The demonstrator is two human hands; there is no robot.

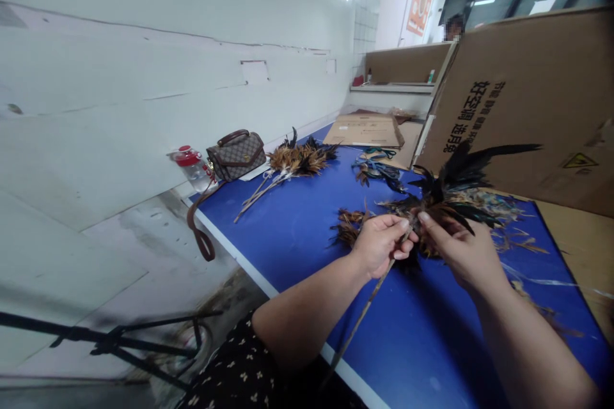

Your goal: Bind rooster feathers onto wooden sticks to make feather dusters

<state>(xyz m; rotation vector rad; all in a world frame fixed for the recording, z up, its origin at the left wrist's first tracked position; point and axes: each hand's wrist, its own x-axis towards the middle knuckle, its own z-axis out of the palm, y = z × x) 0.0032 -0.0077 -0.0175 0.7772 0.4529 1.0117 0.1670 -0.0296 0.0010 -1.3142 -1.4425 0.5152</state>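
My left hand (386,243) is closed around the upper part of a thin stick (359,319), which slants down toward the table's near edge. Dark feathers (463,172) fan out from the top of the stick, black ones rising to the right and brown ones lower down. Against the feather bases, my right hand (455,243) pinches with thumb and fingers, close beside my left fingertips. What lies between the fingers is partly hidden. More brown feathers (348,230) show just left of and behind my left hand.
Finished-looking feathered sticks (302,160) lie at the back left of the blue table (297,223), near a handbag (237,154) and a bottle (190,166). Loose feathers (494,204) lie right, before a tall cardboard sheet (527,96). A person's head (453,27) shows beyond.
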